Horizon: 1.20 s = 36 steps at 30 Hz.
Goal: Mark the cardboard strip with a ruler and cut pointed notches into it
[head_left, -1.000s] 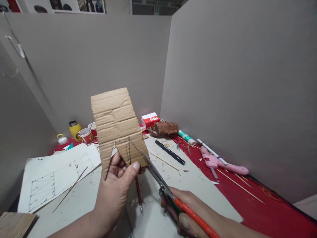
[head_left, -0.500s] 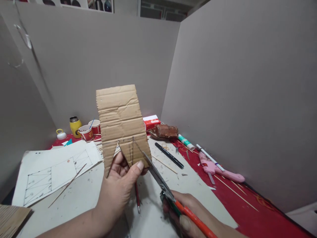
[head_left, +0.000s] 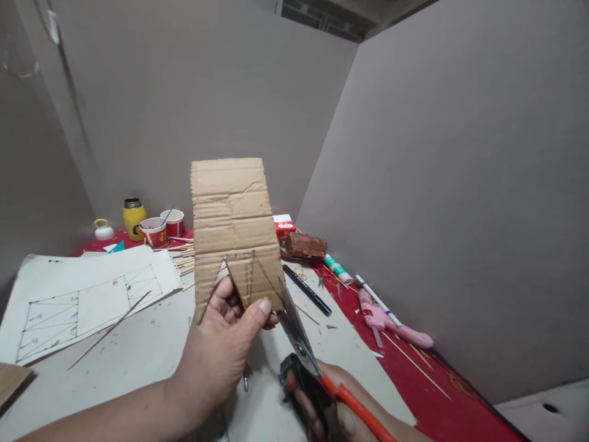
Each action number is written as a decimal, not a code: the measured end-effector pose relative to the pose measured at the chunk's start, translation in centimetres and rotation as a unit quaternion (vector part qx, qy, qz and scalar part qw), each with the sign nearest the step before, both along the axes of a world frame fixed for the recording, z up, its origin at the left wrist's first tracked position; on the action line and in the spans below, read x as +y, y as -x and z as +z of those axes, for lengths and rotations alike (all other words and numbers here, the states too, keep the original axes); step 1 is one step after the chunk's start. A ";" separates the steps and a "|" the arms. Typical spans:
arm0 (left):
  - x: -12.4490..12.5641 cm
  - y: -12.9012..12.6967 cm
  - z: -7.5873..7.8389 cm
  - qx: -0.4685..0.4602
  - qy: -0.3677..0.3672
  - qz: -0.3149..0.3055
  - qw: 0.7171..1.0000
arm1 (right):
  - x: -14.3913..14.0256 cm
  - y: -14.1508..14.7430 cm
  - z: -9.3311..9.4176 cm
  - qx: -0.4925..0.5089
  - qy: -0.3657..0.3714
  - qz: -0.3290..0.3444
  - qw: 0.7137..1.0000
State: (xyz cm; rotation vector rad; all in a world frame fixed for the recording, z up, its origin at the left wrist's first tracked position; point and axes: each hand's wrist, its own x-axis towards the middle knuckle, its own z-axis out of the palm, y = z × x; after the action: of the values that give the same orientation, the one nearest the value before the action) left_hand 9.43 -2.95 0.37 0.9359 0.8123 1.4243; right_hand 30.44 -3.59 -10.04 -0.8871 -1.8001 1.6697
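Grey partition boards [head_left: 207,92] wall in the desk on the left, back and right; right panel [head_left: 460,184] runs diagonally toward the camera. Desk has a red cover [head_left: 460,405] with a white sheet [head_left: 147,356] over most of it. Strip of shelving [head_left: 322,15] is visible above the back board. Light is flat and even, indoor.
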 end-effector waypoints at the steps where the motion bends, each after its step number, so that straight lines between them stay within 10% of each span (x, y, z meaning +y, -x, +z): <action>1: 0.0 0.0 -0.1 0.001 0.001 0.001 1.000 | 0.0 0.0 0.1 0.000 -0.003 -0.002 1.000; 36: 0.1 -0.1 -0.2 0.013 0.022 0.028 0.999 | -0.4 1.5 3.6 0.009 -0.130 0.000 0.991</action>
State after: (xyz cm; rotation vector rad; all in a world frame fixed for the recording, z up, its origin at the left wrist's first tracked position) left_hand 9.58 -2.84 0.16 0.9052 0.8909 1.4387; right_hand 28.91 -4.02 -6.49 -0.7550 -1.9501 1.3958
